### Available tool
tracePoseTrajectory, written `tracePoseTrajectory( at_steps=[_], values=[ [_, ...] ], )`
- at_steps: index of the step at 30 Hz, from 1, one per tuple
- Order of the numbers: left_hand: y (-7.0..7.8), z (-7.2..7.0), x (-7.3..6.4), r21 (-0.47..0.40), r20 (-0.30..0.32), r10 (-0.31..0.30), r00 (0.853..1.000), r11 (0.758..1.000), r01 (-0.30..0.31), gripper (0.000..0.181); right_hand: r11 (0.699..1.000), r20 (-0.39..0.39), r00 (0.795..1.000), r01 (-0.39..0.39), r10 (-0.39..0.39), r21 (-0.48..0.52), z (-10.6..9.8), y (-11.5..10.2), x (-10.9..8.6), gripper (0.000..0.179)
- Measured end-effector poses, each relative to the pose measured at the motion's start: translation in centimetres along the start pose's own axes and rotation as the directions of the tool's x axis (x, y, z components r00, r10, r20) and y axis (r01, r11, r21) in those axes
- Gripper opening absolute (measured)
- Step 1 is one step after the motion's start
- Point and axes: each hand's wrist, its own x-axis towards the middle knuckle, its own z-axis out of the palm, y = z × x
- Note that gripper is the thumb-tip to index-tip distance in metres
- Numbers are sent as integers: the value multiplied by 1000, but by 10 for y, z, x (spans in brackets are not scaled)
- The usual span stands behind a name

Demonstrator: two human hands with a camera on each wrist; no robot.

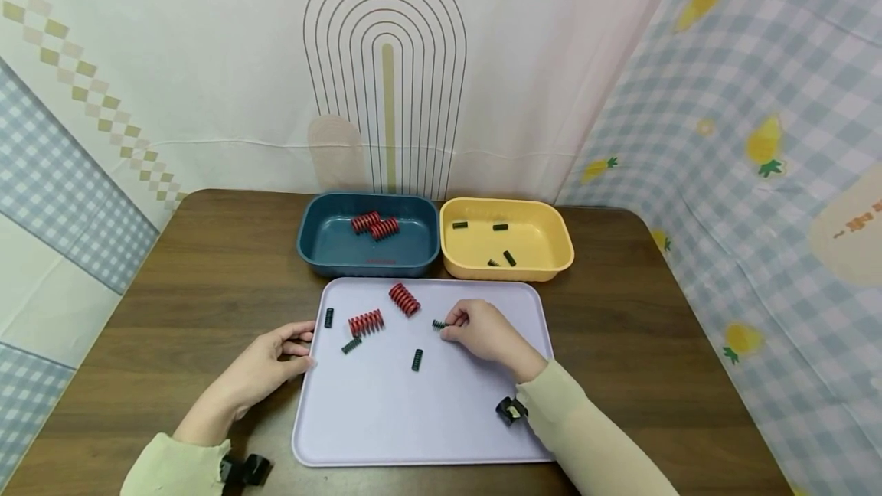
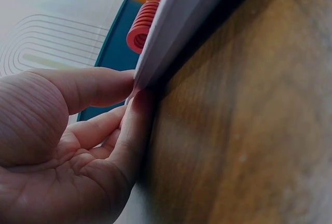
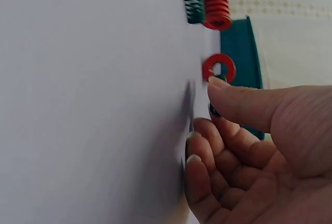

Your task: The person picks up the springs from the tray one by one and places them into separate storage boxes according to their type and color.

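My right hand (image 1: 485,334) pinches a small dark green spring (image 1: 439,324) between thumb and fingers, low over the lilac tray (image 1: 386,423). In the right wrist view that spring is mostly hidden behind the thumb. On the tray's left edge, my left hand (image 1: 265,364) holds the rim, with thumb and fingertips meeting it in the left wrist view. Two larger red springs, one upper (image 1: 404,300) and one left (image 1: 366,322), lie on the tray. Small green springs lie near the left rim (image 1: 328,318), beside the left red spring (image 1: 351,345) and at mid-tray (image 1: 417,360).
Behind the tray stands a dark blue bin (image 1: 324,262) with three red springs (image 1: 384,229) in it. Touching its right side is a yellow bin (image 1: 561,255) holding several green springs (image 1: 509,258). All rest on a wooden table (image 1: 620,343), with a patterned cloth behind.
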Motion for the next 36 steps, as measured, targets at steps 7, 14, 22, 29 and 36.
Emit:
tracePoseTrajectory(
  at_steps=[7, 14, 22, 29, 36],
  values=[
    [1, -1, -2, -8, -2, 9, 1000, 1000, -9, 60, 993, -222, 975, 1, 26, 120, -13, 0, 6, 11],
    [0, -1, -1, -7, 1, -7, 1000, 1000, 7, 60, 940, -507, 857, 91, 95, 330, -17, -8, 19, 20],
    [-2, -1, 0, 20, -5, -12, 1000, 1000, 12, 60, 970, -724, 684, 105, 91, 221, -21, -16, 40, 20],
    [-2, 0, 0, 3, -4, -8, 1000, 1000, 8, 61, 999, -736, 675, -47, 45, 17, -24, -6, 61, 21],
    [0, 0, 1, 13, -3, -22, 1000, 1000, 22, 59, 993, -726, 685, -115, 66, -19, -29, -1, 70, 19]
  ],
)
